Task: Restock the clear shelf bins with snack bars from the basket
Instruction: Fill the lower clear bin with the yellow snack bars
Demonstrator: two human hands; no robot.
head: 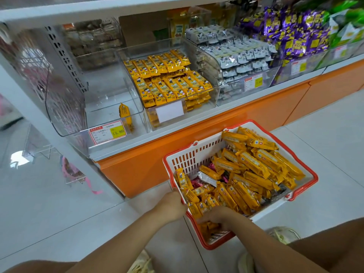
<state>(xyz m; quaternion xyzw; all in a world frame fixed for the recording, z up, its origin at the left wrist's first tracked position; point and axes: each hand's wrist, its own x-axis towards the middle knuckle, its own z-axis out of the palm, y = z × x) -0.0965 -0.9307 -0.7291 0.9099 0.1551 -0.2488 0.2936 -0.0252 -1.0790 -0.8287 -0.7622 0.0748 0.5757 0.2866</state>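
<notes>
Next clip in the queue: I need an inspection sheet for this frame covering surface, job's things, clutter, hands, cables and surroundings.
Surface: white tiled floor; the basket stands on it.
Job's things: basket, white with a red rim, piled with yellow bars; leftmost clear bin holds a single yellow bar; next bin is stacked with yellow packs.
Clutter: a few pink packs mixed in among the yellow ones in the basket.
Hands: left hand at the basket's near rim, fingers hidden; right hand down among small packs in the basket, grip unclear.
Cables: nothing seen.
Surroundings: orange shelf base; bins of grey packs, purple packs and green packs to the right.
</notes>
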